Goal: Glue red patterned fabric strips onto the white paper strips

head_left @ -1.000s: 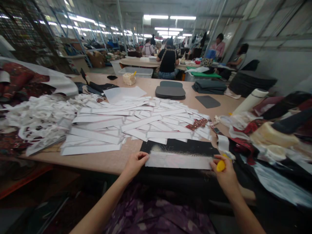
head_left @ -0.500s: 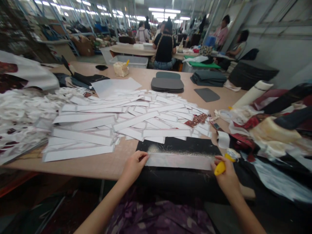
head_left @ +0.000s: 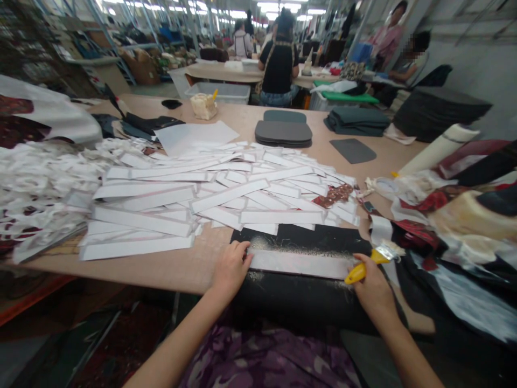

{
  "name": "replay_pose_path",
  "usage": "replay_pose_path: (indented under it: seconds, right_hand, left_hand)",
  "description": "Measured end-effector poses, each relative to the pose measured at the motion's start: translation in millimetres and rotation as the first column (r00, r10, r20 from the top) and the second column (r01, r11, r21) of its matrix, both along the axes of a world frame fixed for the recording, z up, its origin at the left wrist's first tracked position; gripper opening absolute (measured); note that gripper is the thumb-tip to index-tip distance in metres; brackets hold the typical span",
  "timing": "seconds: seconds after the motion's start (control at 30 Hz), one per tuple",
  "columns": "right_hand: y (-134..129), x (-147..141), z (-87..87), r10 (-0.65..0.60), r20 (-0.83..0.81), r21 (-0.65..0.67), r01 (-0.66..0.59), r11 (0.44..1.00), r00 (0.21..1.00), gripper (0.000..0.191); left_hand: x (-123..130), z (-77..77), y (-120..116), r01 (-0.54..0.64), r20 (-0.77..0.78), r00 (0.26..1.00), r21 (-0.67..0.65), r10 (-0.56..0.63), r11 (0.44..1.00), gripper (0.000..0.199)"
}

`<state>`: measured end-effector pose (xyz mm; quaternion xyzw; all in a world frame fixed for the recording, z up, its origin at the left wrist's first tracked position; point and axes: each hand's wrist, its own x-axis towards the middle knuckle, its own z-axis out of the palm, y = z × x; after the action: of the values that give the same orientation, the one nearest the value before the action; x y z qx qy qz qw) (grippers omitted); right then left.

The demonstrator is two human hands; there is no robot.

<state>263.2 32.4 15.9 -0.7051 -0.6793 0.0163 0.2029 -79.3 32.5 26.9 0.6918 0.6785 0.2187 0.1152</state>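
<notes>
A pale grey-white strip lies lengthwise on a black sheet at the table's front edge. Bits of light residue speckle the sheet along the strip. My left hand is closed at the strip's left end, its fingertips pinching the edge. At the right end, my right hand is wrapped round the yellow handle of a brush, whose bristles point right; its fingertips are close to the strip. Behind the sheet spreads a heap of white strips.
Tangled white scraps cover the left side. Dark grey panels and folded dark cloth sit farther back, with a cream block. A roll and mixed scraps crowd the right. Several people sit beyond the table.
The view has shifted slightly. The strip now lies flatter on the sheet, and the brush has turned in my right hand, its handle more level and over the strip's right end.
</notes>
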Motion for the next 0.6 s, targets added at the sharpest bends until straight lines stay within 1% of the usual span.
replay_pose_path:
  seconds: [0.07,0.13,0.2,0.23,0.27,0.3,0.33,0.37,0.43,0.47,0.5,0.53,0.6]
  right_hand:
    - [-1,2,-0.6,0.023,0.102,0.018,-0.025,1.0,0.995,0.04]
    - [-1,5,1.2,0.022,0.178,0.023,-0.026,0.999,0.984,0.042]
    - [-3,8,7.3,0.014,0.234,0.033,-0.022,0.999,0.972,0.043]
    - [-4,8,12.5,0.021,0.252,0.044,-0.033,0.999,0.968,0.042]
    - [-4,8,19.3,0.041,0.258,0.056,-0.057,0.997,0.965,0.042]
    - [-5,6,27.6,0.08,0.247,0.065,-0.099,0.993,0.966,0.041]
    - [-4,2,37.3,0.145,0.211,0.069,-0.163,0.984,0.967,0.04]
    - [-4,-4,48.0,0.24,0.148,0.057,-0.251,0.966,0.959,0.039]
    - [1,-25,69.7,0.434,-0.02,-0.005,-0.435,0.901,0.9,0.037]
    - [4,-39,79.5,0.501,-0.104,-0.035,-0.506,0.862,0.859,0.036]
    - [8,-55,87.8,0.543,-0.182,-0.056,-0.56,0.826,0.819,0.035]
    - [13,-73,94.1,0.562,-0.254,-0.065,-0.594,0.802,0.787,0.033]
    - [22,-110,99.8,0.563,-0.376,-0.068,-0.628,0.775,0.736,0.028]
  left_hand:
    - [-4,-1.4,0,-0.04,0.022,0.999,0.037,0.039,0.998,0.028]
    - [-11,-1.9,0,-0.091,0.102,0.991,0.074,0.083,0.993,0.028]
    - [-18,-0.9,-3,-0.143,0.183,0.977,0.158,0.114,0.977,0.026]
    - [-20,0.1,-6,-0.154,0.198,0.974,0.218,0.111,0.964,0.026]
    - [-20,1.2,-11,-0.135,0.188,0.979,0.281,0.083,0.95,0.025]
    - [-19,2.2,-16,-0.08,0.15,0.988,0.337,0.03,0.938,0.024]
    - [-16,2.8,-22,0.004,0.094,0.995,0.379,-0.042,0.925,0.023]
    - [-11,2.9,-27,0.103,0.031,0.992,0.401,-0.126,0.91,0.023]
    - [0,0.7,-37,0.279,-0.084,0.96,0.403,-0.268,0.872,0.023]
    - [4,-1.6,-41,0.334,-0.131,0.943,0.4,-0.307,0.854,0.023]
    - [8,-4.5,-44,0.364,-0.171,0.931,0.397,-0.322,0.842,0.024]
    - [11,-7.8,-45,0.381,-0.204,0.924,0.397,-0.324,0.835,0.025]
    - [14,-14.5,-47,0.389,-0.251,0.918,0.408,-0.308,0.826,0.026]
